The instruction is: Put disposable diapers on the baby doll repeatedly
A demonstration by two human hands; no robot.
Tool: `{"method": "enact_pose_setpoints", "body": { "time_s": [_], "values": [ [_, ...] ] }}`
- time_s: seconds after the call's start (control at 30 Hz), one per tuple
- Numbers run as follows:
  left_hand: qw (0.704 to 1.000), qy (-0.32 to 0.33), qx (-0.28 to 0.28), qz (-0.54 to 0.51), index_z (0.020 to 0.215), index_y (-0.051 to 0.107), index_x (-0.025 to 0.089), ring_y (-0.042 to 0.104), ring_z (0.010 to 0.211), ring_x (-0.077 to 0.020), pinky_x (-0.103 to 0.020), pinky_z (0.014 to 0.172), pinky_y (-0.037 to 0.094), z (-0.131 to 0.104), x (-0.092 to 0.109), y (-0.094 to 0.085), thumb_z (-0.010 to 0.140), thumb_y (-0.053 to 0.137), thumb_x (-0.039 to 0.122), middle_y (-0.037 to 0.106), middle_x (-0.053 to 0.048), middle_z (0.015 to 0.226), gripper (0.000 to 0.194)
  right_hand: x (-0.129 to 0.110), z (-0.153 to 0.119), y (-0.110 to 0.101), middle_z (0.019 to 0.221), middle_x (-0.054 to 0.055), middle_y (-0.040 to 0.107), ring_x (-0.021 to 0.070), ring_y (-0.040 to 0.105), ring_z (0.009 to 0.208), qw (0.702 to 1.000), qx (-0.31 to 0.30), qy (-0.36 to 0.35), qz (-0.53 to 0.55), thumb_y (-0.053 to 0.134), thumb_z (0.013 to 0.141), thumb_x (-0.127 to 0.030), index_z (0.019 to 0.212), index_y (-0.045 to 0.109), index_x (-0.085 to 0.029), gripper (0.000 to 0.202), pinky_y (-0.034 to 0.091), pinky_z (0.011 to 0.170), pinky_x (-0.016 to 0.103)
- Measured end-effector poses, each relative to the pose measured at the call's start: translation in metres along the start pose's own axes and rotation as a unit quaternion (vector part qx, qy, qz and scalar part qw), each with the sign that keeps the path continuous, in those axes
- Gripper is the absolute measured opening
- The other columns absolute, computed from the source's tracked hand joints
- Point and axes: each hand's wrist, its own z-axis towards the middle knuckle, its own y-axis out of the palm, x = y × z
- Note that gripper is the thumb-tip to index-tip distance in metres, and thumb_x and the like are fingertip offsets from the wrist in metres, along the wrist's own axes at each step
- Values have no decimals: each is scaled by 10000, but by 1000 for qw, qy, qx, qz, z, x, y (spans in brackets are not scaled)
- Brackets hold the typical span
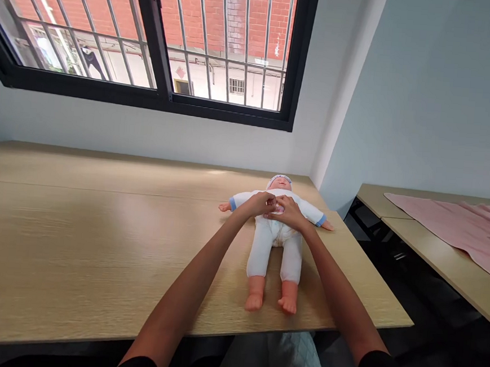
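A baby doll (277,234) in white clothes with blue cuffs and a white cap lies on its back on the wooden table (95,251). Its head points away from me, its arms are spread, and its bare feet face the near edge. Over the doll's chest, my left hand (264,203) has its fingers bent and pinched together. My right hand (289,212) meets it there, fingers curled in the same way. A small pink and purple patch shows between the hands on the white top. What the fingertips grip is too small to make out.
A barred window (230,46) is in the wall behind the table. To the right, across a gap, a second table (427,237) bears a pink cloth (449,225) with a greyish object at the picture's edge. My legs (273,358) are below the near edge.
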Motion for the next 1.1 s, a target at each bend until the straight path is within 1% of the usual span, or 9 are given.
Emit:
{"method": "enact_pose_setpoints", "body": {
  "time_s": [0.1, 0.23, 0.33, 0.4, 0.53, 0.67, 0.77, 0.93, 1.1],
  "values": [
    [999, 16, -26, 11, 676, 566, 210, 541, 690, -155, -243, 609, 393, -1, -1, -2, 792, 543, 317, 596, 3, 694, 160, 8, -7, 3, 1238, 74, 620, 286, 525, 1173, 998, 28, -16, 62, 709, 765, -521, 1150, 631, -250, 478, 400, 1011, 437],
    [998, 35, -51, 4, 762, 557, 215, 535, 694, -133, -222, 609, 403, -4, 1, -2, 806, 515, 277, 610, 10, 778, 87, 41, -22, 3, 1171, 99, 636, 250, 573, 1110, 971, 176, -32, 156, 517, 897, -512, 1116, 614, -208, 387, 434, 986, 395],
    [998, 34, -43, 3, 774, 519, 211, 504, 672, -131, -226, 587, 386, -4, 2, 1, 814, 516, 307, 576, 8, 772, 104, 77, -37, -5, 999, 106, 649, 248, 589, 998, 951, 295, 10, 87, 395, 940, -457, 923, 611, -194, 341, 431, 957, 410],
    [999, 27, -38, 3, 794, 511, 213, 492, 656, -127, -224, 576, 374, -3, 2, 2, 807, 536, 329, 554, 15, 762, 119, 101, -48, -12, 946, 116, 645, 259, 577, 965, 939, 339, 55, 25, 361, 931, -411, 863, 590, -194, 322, 419, 944, 422],
    [999, 29, -41, -4, 775, 525, 212, 476, 628, -121, -221, 557, 349, -1, -2, 0, 794, 561, 355, 524, 26, 713, 149, 138, -62, -17, 933, 128, 636, 261, 556, 962, 910, 373, 183, 4, 375, 872, -355, 814, 561, -199, 249, 410, 942, 405],
    [998, 37, 36, -23, 701, 523, 194, 446, 612, -118, -231, 559, 340, 1, -12, -8, 789, 557, 340, 495, 27, 655, 173, 157, -66, -13, 942, 136, 629, 257, 548, 923, 882, 400, 251, 21, 358, 840, -333, 813, 553, -197, 239, 421, 906, 397],
    [995, 35, 70, -62, 722, 586, 188, 499, 662, -130, -244, 607, 394, 2, -19, -11, 770, 600, 367, 573, 10, 697, 186, 164, -65, -11, 939, 143, 637, 262, 554, 902, 864, 416, 280, 35, 348, 829, -344, 819, 564, -190, 266, 429, 868, 389],
    [998, 40, 21, -53, 747, 717, 189, 603, 779, -173, -277, 709, 455, 0, -13, -10, 735, 654, 334, 719, -30, 814, 159, 171, -65, -9, 935, 141, 675, 271, 592, 897, 846, 429, 312, 61, 346, 812, -360, 819, 593, -192, 299, 438, 817, 371],
    [999, 33, -6, -6, 747, 730, 192, 619, 820, -190, -281, 727, 467, -1, -7, -7, 748, 642, 310, 734, -38, 859, 147, 171, -66, -7, 857, 127, 702, 268, 627, 799, 845, 421, 319, 85, 354, 801, -394, 864, 624, -179, 351, 446, 735, 347]
  ]
}}
